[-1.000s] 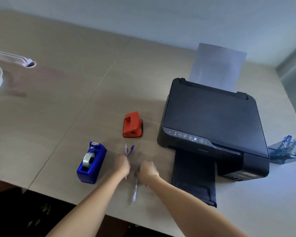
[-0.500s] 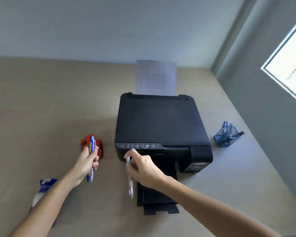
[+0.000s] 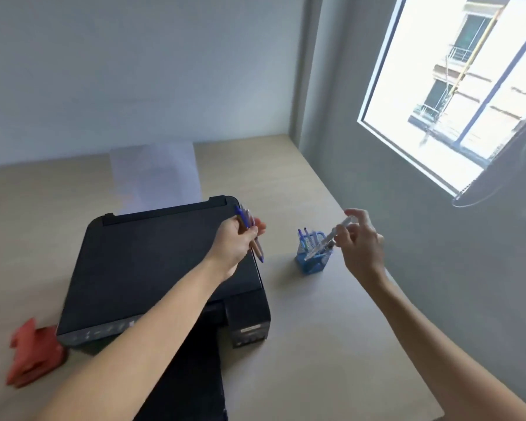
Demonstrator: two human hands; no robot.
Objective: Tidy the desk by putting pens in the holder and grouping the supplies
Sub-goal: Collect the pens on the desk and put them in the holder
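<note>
Both arms out fwd, left hand (image 3: 234, 241) fisted round pens, right hand (image 3: 362, 238) pinching pen

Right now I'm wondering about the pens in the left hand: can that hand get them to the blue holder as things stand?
Probably yes. The left hand hovers over the printer's right edge, with bare desk between it and the holder, though the right hand is feeding a pen in there.

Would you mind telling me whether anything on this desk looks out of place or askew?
Only the red hole punch, alone at the printer's front-left corner, far from the blue mesh holder. Nothing looks spilled or damaged.
</note>
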